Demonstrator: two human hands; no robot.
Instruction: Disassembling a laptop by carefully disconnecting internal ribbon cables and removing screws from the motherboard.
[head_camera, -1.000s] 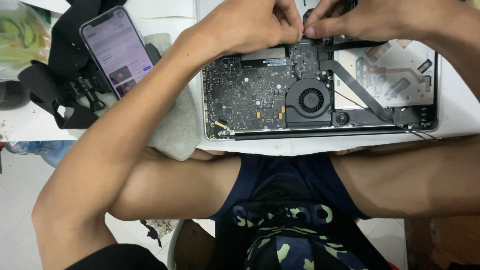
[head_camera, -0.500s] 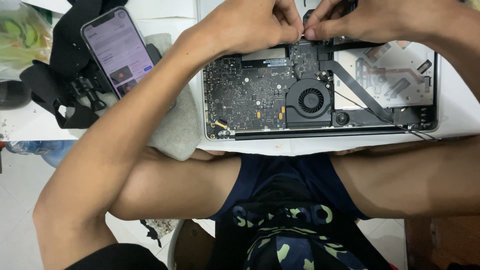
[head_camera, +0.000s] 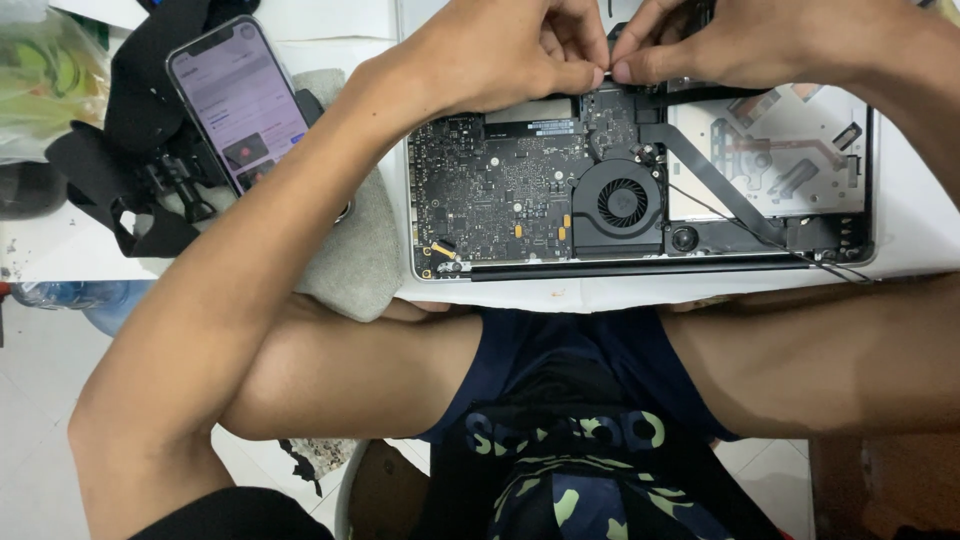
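Observation:
An opened laptop (head_camera: 860, 150) lies bottom-up on the white table, showing its dark circuit board (head_camera: 500, 185), a round black fan (head_camera: 620, 205) and a flat black ribbon cable (head_camera: 715, 180). My left hand (head_camera: 500, 55) and my right hand (head_camera: 720, 40) meet at the laptop's far edge above the fan. Thumbs and forefingers of both hands pinch one small part between them; the part itself is hidden by the fingertips. Both forearms reach over the board.
A smartphone (head_camera: 235, 100) with a lit screen leans on a black strap mount (head_camera: 130, 170) at the left, beside a grey cloth (head_camera: 355, 250). A clear plastic bag (head_camera: 40, 80) sits at the far left. My knees and dark shorts are under the table edge.

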